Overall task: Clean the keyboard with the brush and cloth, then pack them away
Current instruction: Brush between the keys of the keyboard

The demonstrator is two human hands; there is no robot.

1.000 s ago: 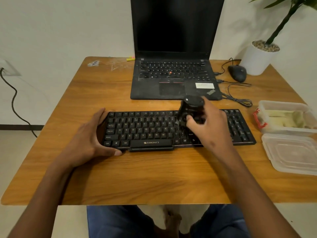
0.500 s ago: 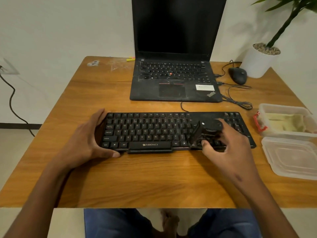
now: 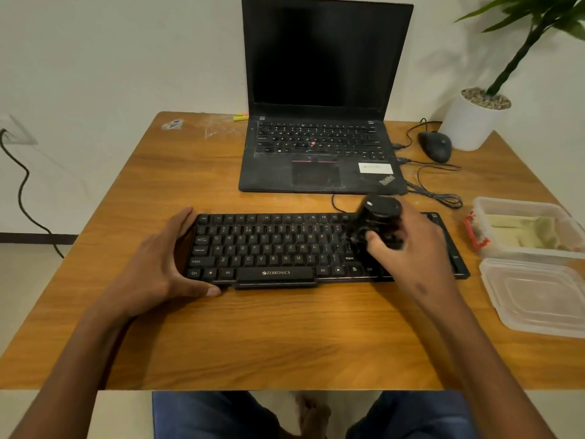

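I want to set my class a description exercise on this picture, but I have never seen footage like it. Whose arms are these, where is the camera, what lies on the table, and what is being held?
No machine here: these are a person's own arms, filmed by a wide-angle camera worn on the head, looking down. On the wooden table lies a black keyboard. The left hand steadies its left end with relaxed fingers. The right hand grips a black round-topped brush, pressed on the keys at the right. Behind stands an open laptop with a mouse and a potted plant. At the right sits an open container holding a cloth, its lid beside it.
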